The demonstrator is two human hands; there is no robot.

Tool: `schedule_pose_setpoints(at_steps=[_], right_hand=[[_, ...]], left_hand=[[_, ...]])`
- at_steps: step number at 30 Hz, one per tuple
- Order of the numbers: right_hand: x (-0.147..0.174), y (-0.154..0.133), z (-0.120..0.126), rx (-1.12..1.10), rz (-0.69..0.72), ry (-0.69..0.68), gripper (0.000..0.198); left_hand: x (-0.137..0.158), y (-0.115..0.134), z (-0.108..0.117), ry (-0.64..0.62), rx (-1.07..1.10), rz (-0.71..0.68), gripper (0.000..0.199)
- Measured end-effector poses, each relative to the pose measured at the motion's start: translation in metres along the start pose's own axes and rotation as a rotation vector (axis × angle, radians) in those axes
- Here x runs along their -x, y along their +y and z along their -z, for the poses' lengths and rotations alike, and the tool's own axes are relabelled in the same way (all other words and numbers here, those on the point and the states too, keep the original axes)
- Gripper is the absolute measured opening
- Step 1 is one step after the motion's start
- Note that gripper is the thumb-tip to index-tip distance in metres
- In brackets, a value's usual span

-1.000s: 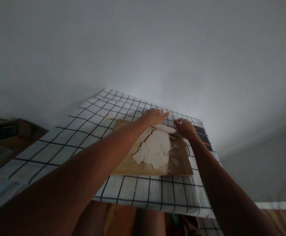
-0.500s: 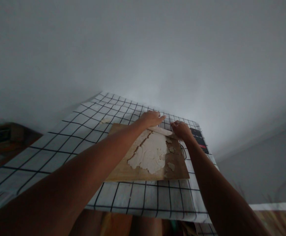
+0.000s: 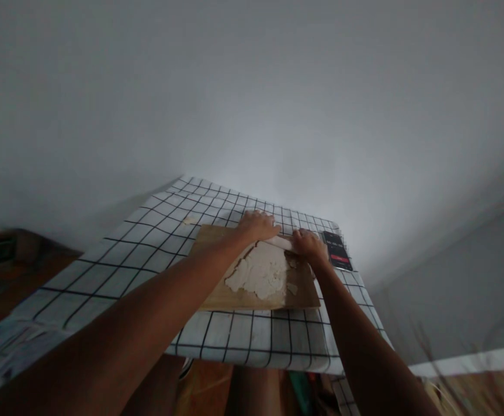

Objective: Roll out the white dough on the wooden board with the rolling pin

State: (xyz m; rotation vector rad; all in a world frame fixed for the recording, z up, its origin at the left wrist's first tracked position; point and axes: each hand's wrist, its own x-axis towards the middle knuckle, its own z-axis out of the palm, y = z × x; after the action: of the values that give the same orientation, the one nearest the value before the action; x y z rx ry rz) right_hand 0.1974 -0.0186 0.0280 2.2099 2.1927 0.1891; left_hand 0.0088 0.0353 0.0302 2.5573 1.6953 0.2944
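A pale rolling pin (image 3: 283, 242) lies across the far part of a wooden board (image 3: 217, 299). My left hand (image 3: 258, 225) rests over the pin's left end, thumb pointing right along it. Wrapped round the other end is my right hand (image 3: 309, 245), its fingers curled. On the nearer side of the pin, a flat sheet of whitish dough (image 3: 258, 273) with ragged, cracked edges covers the middle of the board. A small dough scrap (image 3: 292, 288) sits apart to its right. Both hands partly hide the pin's ends.
The board stands on a table with a white, black-checked cloth (image 3: 238, 341). To the right of my right hand lies a phone (image 3: 337, 251) with a lit dark screen. A small pale scrap (image 3: 190, 221) is on the cloth behind the board. A wall (image 3: 252, 104) rises beyond the table.
My left hand has settled onto the rolling pin, and my right hand is closed round its right end. The camera view has shifted, so the board and phone appear further left.
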Motion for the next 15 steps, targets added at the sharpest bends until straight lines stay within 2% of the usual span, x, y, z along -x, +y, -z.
schedule_pose_setpoints(at_steps=[5,9,15], right_hand=[[0.026,-0.004,-0.002,0.081,0.101,0.057,0.035],[0.045,-0.009,-0.004,0.034,0.1,0.11,0.036],[0.069,-0.013,-0.015,-0.1,0.082,0.232,0.043]], left_hand=[[0.029,0.007,0.003,0.032,-0.074,-0.036,0.051],[0.052,0.01,-0.003,0.157,-0.108,-0.122,0.044],[0.082,0.014,-0.012,0.226,0.033,-0.148,0.037]])
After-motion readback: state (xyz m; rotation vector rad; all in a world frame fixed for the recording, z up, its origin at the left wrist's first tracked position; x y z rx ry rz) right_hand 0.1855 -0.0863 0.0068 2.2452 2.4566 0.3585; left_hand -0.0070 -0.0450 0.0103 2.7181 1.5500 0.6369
